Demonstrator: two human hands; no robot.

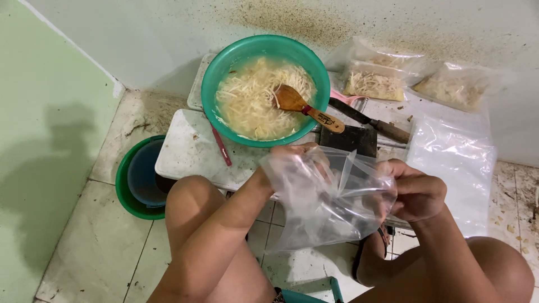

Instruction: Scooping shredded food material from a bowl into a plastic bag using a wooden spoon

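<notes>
3 filled bags, 1 green bowl, 1 wooden spoon, 1 knife.

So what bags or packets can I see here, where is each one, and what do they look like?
Empty clear plastic bag: held open between the left hand and right hand, crumpled, see-through.
Two filled bags: behind the green bowl, by the wall, clear, holding pale shreds.
Third filled bag: far right by the wall, clear, the same pale filling.
Flat clear bags: lying at right on the floor, glossy, empty.
</notes>
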